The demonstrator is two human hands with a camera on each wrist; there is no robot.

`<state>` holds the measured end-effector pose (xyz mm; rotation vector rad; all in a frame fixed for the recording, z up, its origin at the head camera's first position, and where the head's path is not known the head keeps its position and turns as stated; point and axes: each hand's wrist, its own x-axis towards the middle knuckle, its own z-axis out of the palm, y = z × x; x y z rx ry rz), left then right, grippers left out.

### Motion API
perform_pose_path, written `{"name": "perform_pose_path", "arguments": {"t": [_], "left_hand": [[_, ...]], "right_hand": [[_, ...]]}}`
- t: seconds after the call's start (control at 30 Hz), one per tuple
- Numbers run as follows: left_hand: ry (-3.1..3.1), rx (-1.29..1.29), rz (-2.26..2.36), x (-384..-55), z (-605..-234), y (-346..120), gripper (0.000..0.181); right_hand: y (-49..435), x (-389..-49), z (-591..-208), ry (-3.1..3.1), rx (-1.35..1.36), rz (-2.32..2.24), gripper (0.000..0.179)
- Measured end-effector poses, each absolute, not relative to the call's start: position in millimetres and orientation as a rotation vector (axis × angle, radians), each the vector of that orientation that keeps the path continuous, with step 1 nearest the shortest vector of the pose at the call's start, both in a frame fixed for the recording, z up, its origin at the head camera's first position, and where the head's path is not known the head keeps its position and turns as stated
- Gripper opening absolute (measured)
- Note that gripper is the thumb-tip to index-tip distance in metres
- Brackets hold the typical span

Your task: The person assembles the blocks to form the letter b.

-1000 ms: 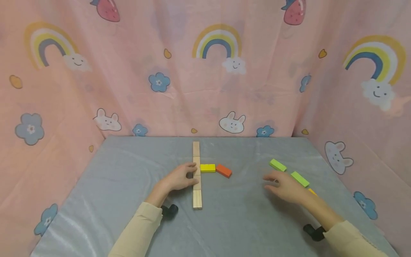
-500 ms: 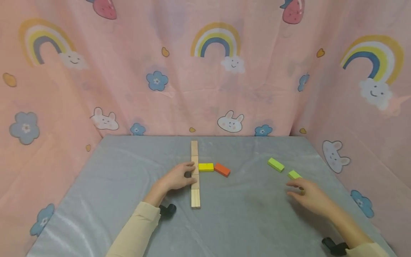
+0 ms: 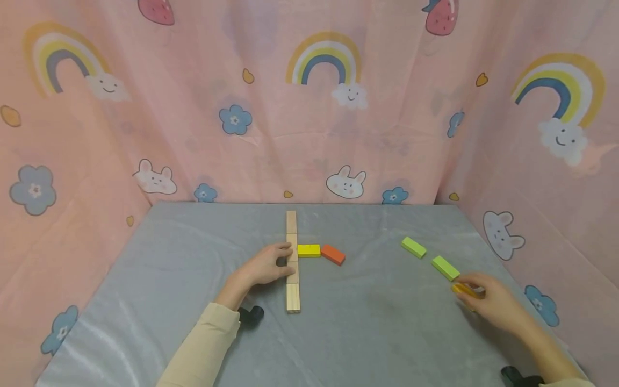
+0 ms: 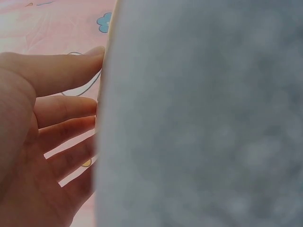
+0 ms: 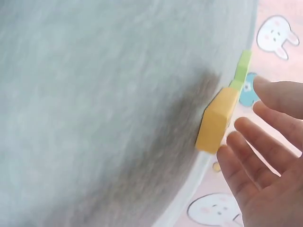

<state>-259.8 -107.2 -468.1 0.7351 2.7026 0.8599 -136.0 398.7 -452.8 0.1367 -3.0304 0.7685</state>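
Observation:
My left hand (image 3: 267, 263) rests its thumb and fingertips at a row of plain wooden blocks (image 3: 293, 295) laid end to end. In the left wrist view its fingers are loosely extended against the row's thin edge. A yellow block (image 3: 309, 251) meets the right side of this row, and an orange-red block (image 3: 333, 255) sits at an angle off its end. My right hand (image 3: 498, 303) is at an orange-yellow block (image 5: 215, 120), partly hidden by the fingers in the head view. In the right wrist view the fingers are spread beside that block, not curled round it.
Two light green blocks, a far one (image 3: 413, 247) and a nearer one (image 3: 445, 267), lie in a slanted line beyond my right hand. Grey cloth covers the table (image 3: 367, 333). A pink patterned curtain (image 3: 396, 134) hangs along the back and sides.
My right hand has moved right and toward me, past the green blocks to the orange-yellow block. My left hand has stayed at the wooden row. The head view has shifted slightly.

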Motion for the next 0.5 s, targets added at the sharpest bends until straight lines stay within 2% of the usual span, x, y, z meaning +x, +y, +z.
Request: {"name": "perform_pose_path", "arguments": {"t": [0.3,0.5], "left_hand": [[2.708,0.736,0.857,-259.2,-466.6,-106.8,0.059],[2.712,0.736,0.848,-258.9,-466.9,-106.7,0.059]], "right_hand": [[416.5,-137.9,-455.9,-3.129,-0.004,0.897,0.057],[416.1,-137.9,-459.3,-3.147,0.040,0.926,0.067]]}}
